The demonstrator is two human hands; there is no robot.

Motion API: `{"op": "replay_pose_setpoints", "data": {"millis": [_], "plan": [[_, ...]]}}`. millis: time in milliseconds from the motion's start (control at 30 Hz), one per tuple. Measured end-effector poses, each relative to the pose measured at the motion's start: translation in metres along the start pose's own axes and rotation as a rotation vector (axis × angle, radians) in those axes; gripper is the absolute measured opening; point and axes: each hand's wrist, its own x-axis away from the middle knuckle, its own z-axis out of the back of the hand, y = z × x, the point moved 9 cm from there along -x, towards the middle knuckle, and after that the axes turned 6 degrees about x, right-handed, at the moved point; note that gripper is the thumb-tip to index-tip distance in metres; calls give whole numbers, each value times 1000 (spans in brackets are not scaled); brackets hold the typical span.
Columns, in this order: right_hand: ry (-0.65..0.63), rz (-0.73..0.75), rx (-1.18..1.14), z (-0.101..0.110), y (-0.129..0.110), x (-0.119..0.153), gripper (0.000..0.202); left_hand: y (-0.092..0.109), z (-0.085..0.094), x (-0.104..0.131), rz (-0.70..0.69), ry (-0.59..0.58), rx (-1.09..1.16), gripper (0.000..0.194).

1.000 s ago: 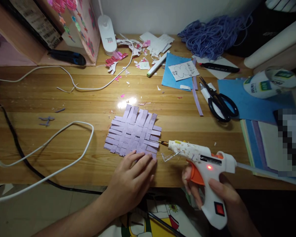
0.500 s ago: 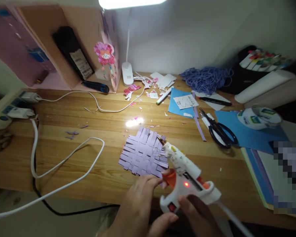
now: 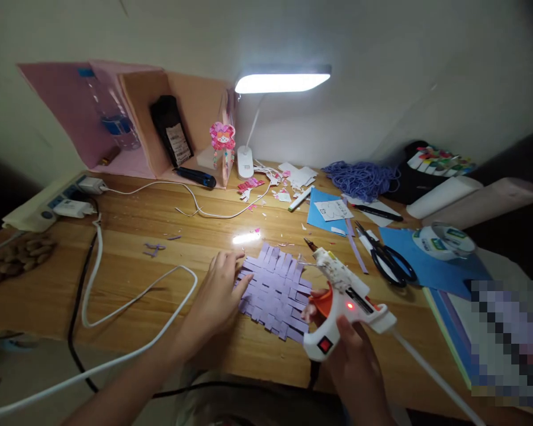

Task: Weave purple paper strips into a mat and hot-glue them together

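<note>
While gluing looks like the step in hand, any next dab would call for a steadied mat (image 3: 275,291) and the nozzle (image 3: 311,244) brought over a strip end (image 3: 302,287). On the counter (image 3: 231,355), the mat lies between both hands: the left hand (image 3: 220,290), thumb spread from its fingers, seems to touch its left edge; the right hand (image 3: 355,355) wraps its fingers round the glue gun (image 3: 341,283), some at the trigger (image 3: 323,303).

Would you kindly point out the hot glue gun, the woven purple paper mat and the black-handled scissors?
Hot glue gun (image 3: 340,313): head view, on its white body.
Woven purple paper mat (image 3: 275,296): head view, on the middle of the weave.
Black-handled scissors (image 3: 378,248): head view, where the two handles meet.
</note>
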Motion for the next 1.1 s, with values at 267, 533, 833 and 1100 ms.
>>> {"op": "replay_pose_setpoints", "data": {"millis": [267, 533, 833, 1100], "plan": [[264, -53, -456, 10, 12, 22, 31, -24, -37, -44, 132, -295, 150, 28], [116, -59, -571, 23, 15, 26, 38, 8, 12, -45, 141, -204, 317, 30], [93, 15, -647, 25, 8, 26, 33, 146, 28, 18, -577, 223, -563, 14], [245, 86, -671, 49, 5, 30, 32, 97, -97, 46, -581, -387, -501, 56]]}}
